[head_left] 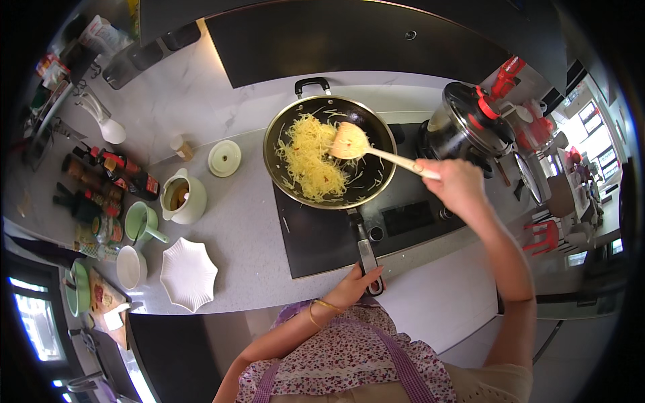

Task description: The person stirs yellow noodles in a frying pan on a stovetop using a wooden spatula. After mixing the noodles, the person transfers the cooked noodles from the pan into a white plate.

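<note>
My left hand (360, 284) is closed around the long handle of a wok (330, 202), which sits on the black cooktop (317, 242). In the wok lies a heap of yellow shredded food (312, 156), probably potato, with a few reddish bits in it. My right hand (453, 184) grips the pale handle of a spatula (351, 141). The spatula's broad head is over the right side of the heap, with some shreds stuck to it. Bare dark pan shows to the right of the shreds.
A lidded pressure cooker (461, 121) stands right of the wok. To the left are a white scalloped plate (189, 274), a pale lidless pot (194, 201), its lid (224, 158), a green bowl (135, 221) and a white bowl (132, 268). Sauce bottles (133, 179) line the wall.
</note>
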The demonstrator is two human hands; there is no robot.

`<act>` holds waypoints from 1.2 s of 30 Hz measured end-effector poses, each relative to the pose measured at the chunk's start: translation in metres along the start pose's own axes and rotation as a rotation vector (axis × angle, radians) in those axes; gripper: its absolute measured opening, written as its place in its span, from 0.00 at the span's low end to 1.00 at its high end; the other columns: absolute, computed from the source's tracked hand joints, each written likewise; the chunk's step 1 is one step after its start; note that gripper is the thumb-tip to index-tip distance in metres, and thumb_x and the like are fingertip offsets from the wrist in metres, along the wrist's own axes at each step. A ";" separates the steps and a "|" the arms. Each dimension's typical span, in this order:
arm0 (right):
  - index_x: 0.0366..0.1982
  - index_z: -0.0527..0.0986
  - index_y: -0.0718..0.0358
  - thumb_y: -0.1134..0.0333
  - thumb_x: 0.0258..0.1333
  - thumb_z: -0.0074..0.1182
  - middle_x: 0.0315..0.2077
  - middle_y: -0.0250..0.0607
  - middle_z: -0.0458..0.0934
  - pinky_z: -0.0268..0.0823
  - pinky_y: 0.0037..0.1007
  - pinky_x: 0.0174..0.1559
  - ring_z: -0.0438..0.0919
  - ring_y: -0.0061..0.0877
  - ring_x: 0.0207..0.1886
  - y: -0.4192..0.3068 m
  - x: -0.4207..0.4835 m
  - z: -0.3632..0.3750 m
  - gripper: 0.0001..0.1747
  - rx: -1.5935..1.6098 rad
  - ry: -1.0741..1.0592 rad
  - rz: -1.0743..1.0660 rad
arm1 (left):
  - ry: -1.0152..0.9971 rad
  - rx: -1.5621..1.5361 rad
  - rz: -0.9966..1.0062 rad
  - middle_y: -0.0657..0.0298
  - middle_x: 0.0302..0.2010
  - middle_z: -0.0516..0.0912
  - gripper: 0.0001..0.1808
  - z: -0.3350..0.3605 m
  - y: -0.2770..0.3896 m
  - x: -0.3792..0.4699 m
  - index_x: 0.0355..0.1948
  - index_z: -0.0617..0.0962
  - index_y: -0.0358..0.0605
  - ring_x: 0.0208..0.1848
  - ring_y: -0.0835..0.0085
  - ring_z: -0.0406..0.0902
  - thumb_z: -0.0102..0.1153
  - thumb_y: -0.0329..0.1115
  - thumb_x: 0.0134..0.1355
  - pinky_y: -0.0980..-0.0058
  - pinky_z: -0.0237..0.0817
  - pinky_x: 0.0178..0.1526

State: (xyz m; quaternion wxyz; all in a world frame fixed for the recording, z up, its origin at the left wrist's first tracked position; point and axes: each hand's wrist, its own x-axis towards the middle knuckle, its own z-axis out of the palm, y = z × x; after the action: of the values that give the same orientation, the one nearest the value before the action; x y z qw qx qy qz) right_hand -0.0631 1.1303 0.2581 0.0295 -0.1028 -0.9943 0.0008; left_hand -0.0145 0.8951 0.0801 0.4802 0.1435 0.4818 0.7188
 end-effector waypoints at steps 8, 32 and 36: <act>0.41 0.82 0.53 0.66 0.40 0.60 0.25 0.42 0.81 0.66 0.31 0.29 0.77 0.30 0.25 -0.018 0.086 -0.085 0.19 -0.132 -0.604 -0.054 | 0.034 -0.058 0.001 0.65 0.28 0.80 0.12 0.003 0.002 -0.002 0.43 0.70 0.41 0.33 0.80 0.73 0.48 0.39 0.69 0.80 0.63 0.37; 0.48 0.78 0.40 0.64 0.51 0.59 0.18 0.39 0.77 0.65 0.34 0.22 0.76 0.34 0.19 0.003 -0.003 0.053 0.20 0.303 0.245 -0.107 | 0.080 0.016 -0.013 0.64 0.28 0.80 0.14 0.003 0.003 -0.003 0.39 0.71 0.40 0.33 0.79 0.73 0.50 0.42 0.68 0.80 0.64 0.37; 0.48 0.78 0.42 0.66 0.49 0.61 0.23 0.36 0.80 0.67 0.32 0.24 0.77 0.36 0.22 0.005 -0.005 0.044 0.21 0.091 0.225 -0.098 | 0.077 0.018 -0.012 0.63 0.28 0.80 0.14 0.003 0.004 -0.002 0.39 0.71 0.39 0.32 0.79 0.73 0.49 0.42 0.68 0.80 0.64 0.37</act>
State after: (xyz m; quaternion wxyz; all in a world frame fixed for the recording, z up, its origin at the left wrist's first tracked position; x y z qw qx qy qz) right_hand -0.0596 1.1346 0.2141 0.1456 -0.0519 -0.9874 0.0331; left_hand -0.0137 0.8947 0.0859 0.4643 0.1172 0.5072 0.7166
